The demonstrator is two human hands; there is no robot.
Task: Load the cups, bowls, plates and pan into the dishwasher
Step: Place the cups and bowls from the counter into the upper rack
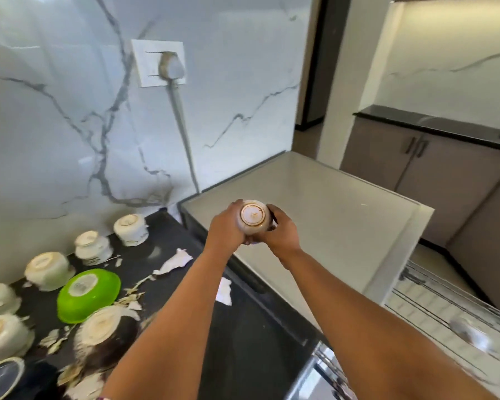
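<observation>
Marble-veined wall panels (70,116) rise behind a dark countertop (243,327), and a white socket plate (158,63) on that wall has a grey plug in it, its cord (182,131) running down toward the counter's back edge. Just right of the countertop stands a pale, flat-topped appliance (315,203), blurred in the shot.

Above the seam where the countertop meets that appliance, the person holds a white cup (253,219) upside down, its gold-ringed base facing up. The left hand (225,226) wraps round the cup's left side with curled fingers; the right hand (277,230) closes on its right side, fingers curled about it as well. Both forearms reach in from the lower edge.

On the countertop's left part, upturned white cups (131,228) stand in a loose line along the wall, and more white bowls (0,333) sit near the left edge. A green bowl (88,294) lies upside down among them, tilted, and close in front of it a white bowl with a dark lower rim (107,333) is also inverted. Torn white scraps (175,261) lie scattered between the dishes and the counter's middle.

Low to the right of the countertop a wire rack (445,321) shows, too blurred to make out what it carries. Brown cabinets (416,157) with a dark top stand well beyond it.
</observation>
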